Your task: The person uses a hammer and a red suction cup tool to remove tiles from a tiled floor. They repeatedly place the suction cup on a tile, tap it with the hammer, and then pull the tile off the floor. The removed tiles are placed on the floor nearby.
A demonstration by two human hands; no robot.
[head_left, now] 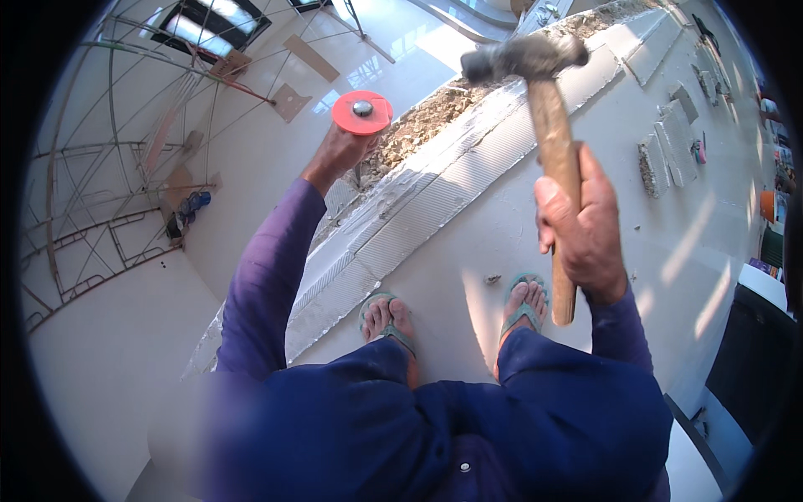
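My left hand [351,146] is closed below the round red guard of a chisel [362,108], whose steel striking end shows in the guard's centre. The guard hides most of the fingers and the chisel's shaft. On the right, my right hand [588,230] grips the wooden handle of a hammer [550,125]. Its dark metal head is raised, slightly smeared by motion, and stands apart from the chisel. Beneath the chisel runs a strip of broken rubble [427,117], edged by ridged, mortar-marked tiling [410,209].
Metal scaffolding [113,138] stands at the left. Broken slab pieces [674,138] lie on the floor at the right. Near my sandalled feet [387,318] is a small chunk of debris [493,279]. A dark panel-like object [753,351] stands at the lower right.
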